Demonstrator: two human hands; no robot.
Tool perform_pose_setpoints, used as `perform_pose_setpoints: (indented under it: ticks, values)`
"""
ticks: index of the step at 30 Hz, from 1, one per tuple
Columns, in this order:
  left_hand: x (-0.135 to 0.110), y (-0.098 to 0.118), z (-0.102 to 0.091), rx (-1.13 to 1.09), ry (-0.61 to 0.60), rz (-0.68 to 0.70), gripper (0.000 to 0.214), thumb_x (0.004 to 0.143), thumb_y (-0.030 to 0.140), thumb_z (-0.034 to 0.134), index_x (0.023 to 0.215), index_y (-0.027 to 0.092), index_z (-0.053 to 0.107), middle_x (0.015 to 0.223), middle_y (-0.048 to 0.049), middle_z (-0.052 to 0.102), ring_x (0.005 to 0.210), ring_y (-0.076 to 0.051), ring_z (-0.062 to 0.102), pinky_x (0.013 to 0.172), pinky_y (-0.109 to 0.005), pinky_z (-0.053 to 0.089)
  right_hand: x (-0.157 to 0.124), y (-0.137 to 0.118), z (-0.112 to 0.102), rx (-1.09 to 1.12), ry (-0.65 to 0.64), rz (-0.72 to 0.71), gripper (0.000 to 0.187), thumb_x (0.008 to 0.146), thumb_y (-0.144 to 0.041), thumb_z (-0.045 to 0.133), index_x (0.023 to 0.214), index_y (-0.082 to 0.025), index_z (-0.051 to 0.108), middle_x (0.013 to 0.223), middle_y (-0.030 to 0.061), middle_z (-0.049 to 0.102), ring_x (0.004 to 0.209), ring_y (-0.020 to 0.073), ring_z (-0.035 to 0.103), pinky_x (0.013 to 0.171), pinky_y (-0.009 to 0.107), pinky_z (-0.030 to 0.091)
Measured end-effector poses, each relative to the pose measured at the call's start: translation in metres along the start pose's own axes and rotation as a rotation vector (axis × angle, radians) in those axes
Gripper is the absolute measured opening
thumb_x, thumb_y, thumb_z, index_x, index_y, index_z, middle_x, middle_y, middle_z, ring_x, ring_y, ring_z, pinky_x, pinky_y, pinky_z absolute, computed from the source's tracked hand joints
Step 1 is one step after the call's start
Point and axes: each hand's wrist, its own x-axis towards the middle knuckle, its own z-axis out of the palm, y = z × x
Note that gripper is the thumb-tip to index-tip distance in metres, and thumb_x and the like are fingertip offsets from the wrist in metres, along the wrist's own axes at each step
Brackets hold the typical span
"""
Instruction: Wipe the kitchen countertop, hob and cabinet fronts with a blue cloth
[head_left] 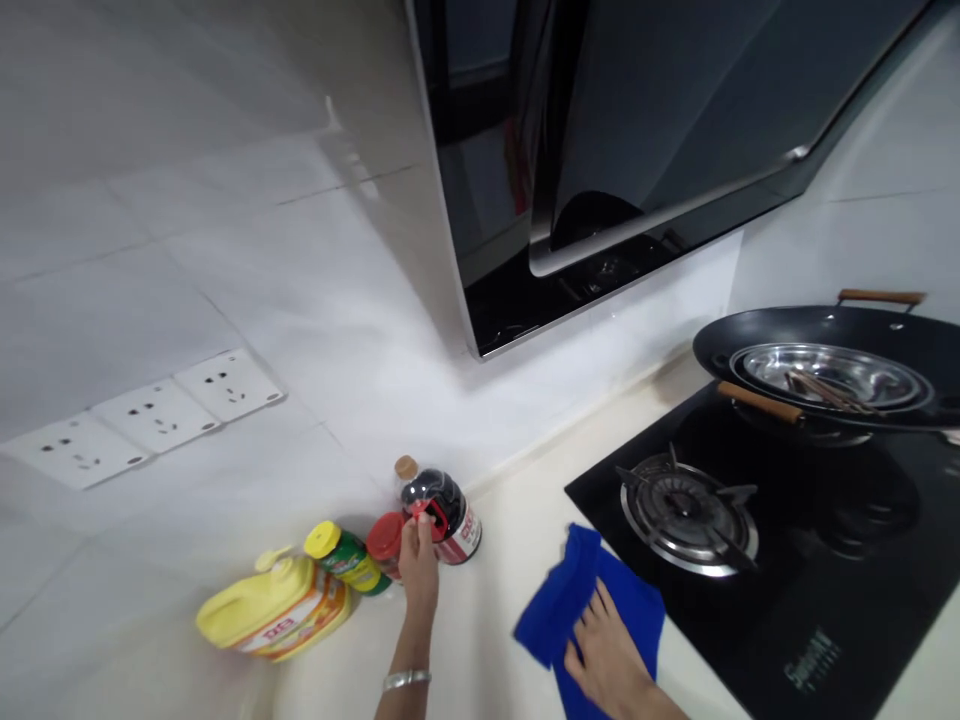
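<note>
My left hand (420,565) has its fingers closed on the red handle of a large bottle of dark sauce (459,535), which stands on the counter by the wall. A red-lidded jar (385,537) is close beside that hand, partly hidden by it. My right hand (609,650) presses on a blue cloth (551,610), fingers bent into its folds. The cloth lies bunched on the pale counter and overlaps the left edge of the black gas stove (795,570).
Left of the jar stand a green bottle with a yellow cap (346,560) and a yellow jug (277,610). A burner (686,510) is near the cloth. A wok (720,345) holds a metal dish (825,370). The range hood (637,150) overhangs; sockets (157,415) line the wall.
</note>
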Motion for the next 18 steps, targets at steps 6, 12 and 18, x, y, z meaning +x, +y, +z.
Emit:
perform_pose_setpoints:
  ticks: [6,12,18]
  values:
    - [-0.007,0.001,-0.002,-0.058,-0.004,-0.027,0.064,0.077,0.082,0.057,0.082,0.018,0.053,0.076,-0.0011,0.058,0.067,-0.016,0.052,0.063,-0.028,0.045,0.084,-0.014,-0.024,-0.066,-0.066,0.083,0.061,0.096,-0.038,0.039,0.147,-0.008,0.054,0.153,0.0213,0.048,0.151,0.0415,0.027,0.127,0.059,-0.001]
    - [-0.041,-0.008,-0.017,-0.133,0.095,-0.065,0.065,0.073,0.082,0.062,0.08,0.019,0.054,0.077,-0.0007,0.057,0.077,-0.017,0.051,0.072,-0.028,0.046,0.148,-0.002,-0.023,-0.139,-0.145,0.013,0.06,0.097,-0.04,0.037,0.141,-0.006,0.059,0.151,0.0223,0.051,0.15,0.0401,0.029,0.125,0.057,-0.005]
    - [-0.094,-0.039,-0.054,-0.207,0.281,-0.233,0.061,0.062,0.08,0.073,0.081,0.023,0.06,0.084,-0.0048,0.069,0.079,-0.024,0.062,0.069,-0.034,0.053,0.208,-0.009,-0.016,-0.137,-0.145,-0.083,0.059,0.091,-0.034,0.045,0.137,-0.001,0.06,0.147,0.0248,0.054,0.146,0.0397,0.033,0.124,0.056,-0.004]
